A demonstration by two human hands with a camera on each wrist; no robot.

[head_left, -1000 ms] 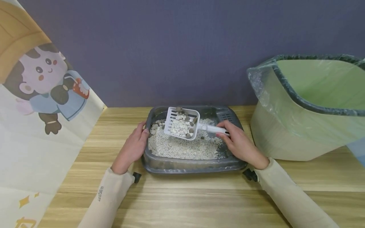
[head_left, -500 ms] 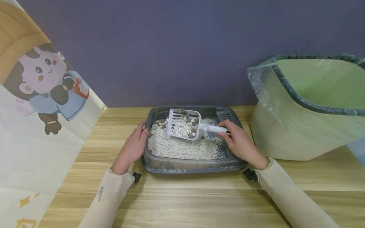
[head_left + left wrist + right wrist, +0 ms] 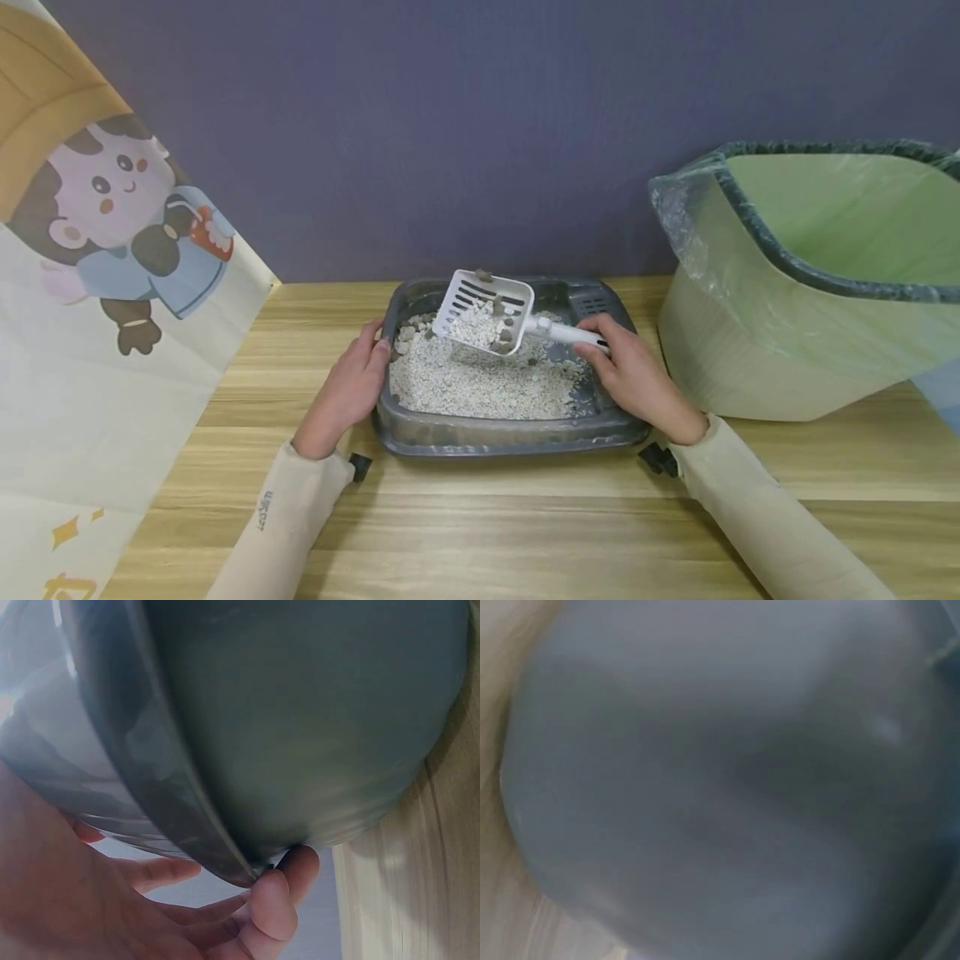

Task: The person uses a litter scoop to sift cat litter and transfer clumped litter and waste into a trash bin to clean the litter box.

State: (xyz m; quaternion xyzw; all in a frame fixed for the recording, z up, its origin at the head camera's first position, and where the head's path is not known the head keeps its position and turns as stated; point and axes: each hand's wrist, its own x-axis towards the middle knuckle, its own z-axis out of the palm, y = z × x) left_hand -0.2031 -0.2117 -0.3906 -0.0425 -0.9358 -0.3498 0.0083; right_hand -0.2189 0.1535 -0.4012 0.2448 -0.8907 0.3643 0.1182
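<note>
The right hand (image 3: 637,379) grips the handle of a white slotted scoop (image 3: 558,331), whose head is tilted above the litter. White granules and several brown clumps lie in the scoop. Below it, a grey litter tray (image 3: 495,435) holds pale litter (image 3: 480,387), with larger lumps along its left side. The left hand (image 3: 348,387) grips the tray's left rim; in the left wrist view its fingers (image 3: 274,904) curl round the rim's edge. Only the blurred grey tray wall (image 3: 705,787) fills the right wrist view, and the right hand is outside it.
A pale green bin (image 3: 750,367) with a clear plastic liner stands right of the tray. Behind the wooden table (image 3: 480,533) rises a dark blue wall (image 3: 450,133). A white sheet with a cartoon figure (image 3: 127,208) is at the left.
The scoop head has risen towards the back of the tray and tilted, its contents shifting towards the front of the scoop. The left hand has stayed on the rim.
</note>
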